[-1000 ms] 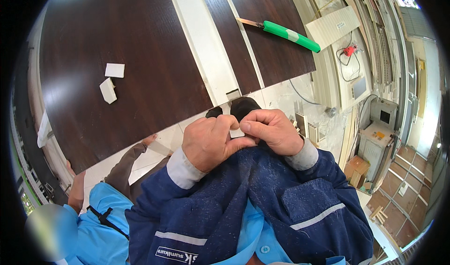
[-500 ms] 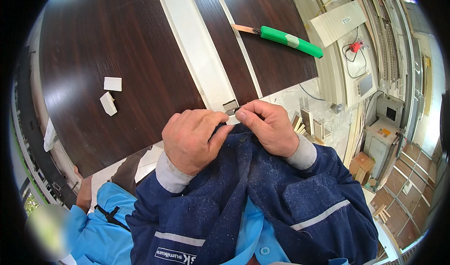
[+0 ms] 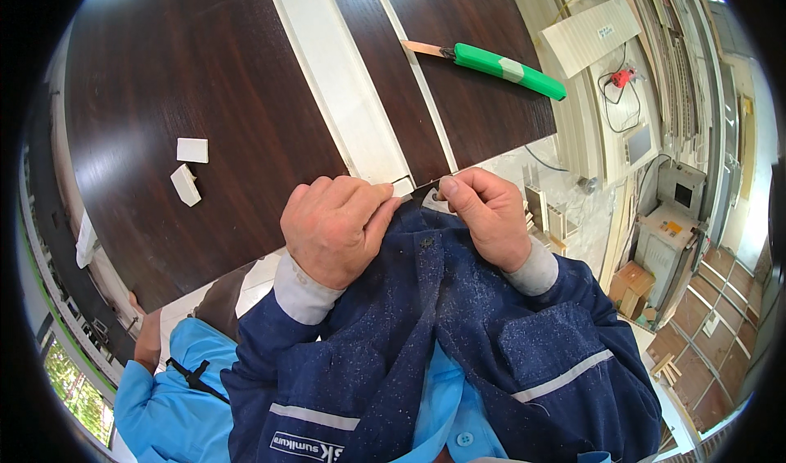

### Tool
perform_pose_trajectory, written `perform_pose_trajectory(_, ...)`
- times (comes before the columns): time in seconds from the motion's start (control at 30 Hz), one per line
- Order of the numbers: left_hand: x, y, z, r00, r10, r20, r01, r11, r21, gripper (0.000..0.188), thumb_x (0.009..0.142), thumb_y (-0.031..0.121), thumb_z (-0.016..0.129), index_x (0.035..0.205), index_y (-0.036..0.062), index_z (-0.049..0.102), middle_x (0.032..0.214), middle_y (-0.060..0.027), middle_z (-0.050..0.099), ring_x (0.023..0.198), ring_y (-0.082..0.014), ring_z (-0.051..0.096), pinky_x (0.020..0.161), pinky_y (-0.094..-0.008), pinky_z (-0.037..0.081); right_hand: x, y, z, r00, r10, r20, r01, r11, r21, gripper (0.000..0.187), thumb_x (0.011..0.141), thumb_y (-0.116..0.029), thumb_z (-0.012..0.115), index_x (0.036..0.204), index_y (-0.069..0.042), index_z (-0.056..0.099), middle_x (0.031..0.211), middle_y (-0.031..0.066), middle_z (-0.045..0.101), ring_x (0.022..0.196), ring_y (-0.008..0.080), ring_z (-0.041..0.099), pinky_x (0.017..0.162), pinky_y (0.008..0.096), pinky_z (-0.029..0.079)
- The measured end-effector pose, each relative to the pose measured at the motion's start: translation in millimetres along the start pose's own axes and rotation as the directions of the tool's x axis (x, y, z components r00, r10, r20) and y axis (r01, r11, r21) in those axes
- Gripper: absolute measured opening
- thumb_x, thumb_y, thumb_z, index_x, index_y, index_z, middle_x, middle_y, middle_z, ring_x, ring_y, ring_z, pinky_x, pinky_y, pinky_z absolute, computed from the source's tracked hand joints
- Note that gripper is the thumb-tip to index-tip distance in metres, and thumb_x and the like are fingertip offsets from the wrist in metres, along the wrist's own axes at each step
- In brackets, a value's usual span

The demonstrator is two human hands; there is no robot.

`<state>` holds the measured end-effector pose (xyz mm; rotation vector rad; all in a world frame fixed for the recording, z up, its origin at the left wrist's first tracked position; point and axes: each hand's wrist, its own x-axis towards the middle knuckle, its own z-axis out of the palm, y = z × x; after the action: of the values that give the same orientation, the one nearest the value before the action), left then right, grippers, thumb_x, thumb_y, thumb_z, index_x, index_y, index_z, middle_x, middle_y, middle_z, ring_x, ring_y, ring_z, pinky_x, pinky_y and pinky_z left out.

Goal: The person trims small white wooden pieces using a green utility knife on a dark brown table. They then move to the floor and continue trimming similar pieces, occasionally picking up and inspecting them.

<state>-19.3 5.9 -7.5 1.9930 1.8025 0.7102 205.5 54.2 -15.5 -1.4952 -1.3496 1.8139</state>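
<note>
My left hand (image 3: pixel 329 230) is closed in a pinch at the near end of a wide white strip (image 3: pixel 336 78) lying on a dark wood-grain board (image 3: pixel 205 62). Thumb and forefinger grip a small white piece (image 3: pixel 402 187) there. To its right, my right hand (image 3: pixel 489 219) has thumb and forefinger pressed together at the board's near edge; what is between them is too small to make out. A narrow white strip (image 3: pixel 422 74) runs beside the wide one. Across it lies a long green handle (image 3: pixel 509 70), taped in the middle, with a tan pointed end.
Two small white blocks (image 3: pixel 192 149) lie on the board's left part. A person in a light blue shirt (image 3: pixel 176 389) is close on my left. On the right are a pale ribbed panel (image 3: pixel 591 37), a red corded item (image 3: pixel 622 78), long stacked profiles (image 3: pixel 675 78) and a grey machine (image 3: pixel 667 242).
My hands have drawn apart, the right one shifting slightly right and away from the left. The dark thin piece that was between both hands' fingertips no longer shows clearly there.
</note>
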Motion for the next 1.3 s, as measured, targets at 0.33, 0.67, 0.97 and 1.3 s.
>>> perform_pose_trajectory(0.33, 2.0, 2.1, 3.3, 1.000, -0.010, -0.008, 0.010, 1.000, -0.001, 0.011, 0.083, 0.021, 0.085, 0.089, 0.0125, 0.079, 0.080, -0.0023, 0.072, 0.072, -0.0208, 0.066, 0.064, -0.0357, 0.045, -5.4, 7.0, 0.9, 1.000, 0.018, -0.011, -0.018, 1.000, -0.010, 0.028, 0.104, -0.028, 0.069, 0.099, -0.001, 0.074, 0.084, 0.0002, 0.070, 0.077, 0.0067, 0.058, 0.069, 0.0240, 0.048)
perform_pose_trajectory(0.67, 1.4, 3.6, 9.1, 0.997, -0.067, -0.048, 0.063, 0.995, -0.083, 0.012, 0.082, 0.021, 0.084, 0.089, 0.0129, 0.079, 0.080, -0.0013, 0.072, 0.072, -0.0204, 0.067, 0.064, -0.0355, 0.045, 1.9, 16.2, 6.2, 0.968, 0.213, 0.136, -0.219, 0.975, 0.031, 0.040, 0.100, -0.039, 0.072, 0.100, 0.002, 0.075, 0.077, 0.0011, 0.066, 0.070, 0.0065, 0.057, 0.063, 0.0229, 0.045)
perform_pose_trajectory(0.97, -4.3, -3.6, 5.6, 0.994, -0.103, -0.030, 0.100, 0.991, -0.086, 0.014, 0.080, 0.023, 0.085, 0.089, 0.0163, 0.077, 0.081, 0.0011, 0.071, 0.072, -0.0208, 0.066, 0.066, -0.0360, 0.045, 16.8, 25.9, 24.9, 0.927, 0.338, 0.160, -0.360, 0.923, 0.138, 0.057, 0.099, -0.053, 0.070, 0.088, 0.003, 0.074, 0.071, 0.0036, 0.064, 0.061, 0.0087, 0.055, 0.056, 0.0229, 0.043)
perform_pose_trajectory(1.3, -8.0, -7.7, -10.9, 0.985, -0.173, 0.010, 0.173, 0.982, -0.081, 0.015, 0.082, 0.026, 0.084, 0.090, 0.0157, 0.076, 0.083, 0.0007, 0.071, 0.076, -0.0202, 0.068, 0.068, -0.0359, 0.046, 8.7, 13.1, 36.3, 0.974, 0.222, 0.046, -0.225, 0.971, 0.083, 0.047, 0.105, -0.042, 0.066, 0.086, 0.001, 0.076, 0.069, 0.0013, 0.065, 0.060, 0.0067, 0.055, 0.057, 0.0232, 0.044)
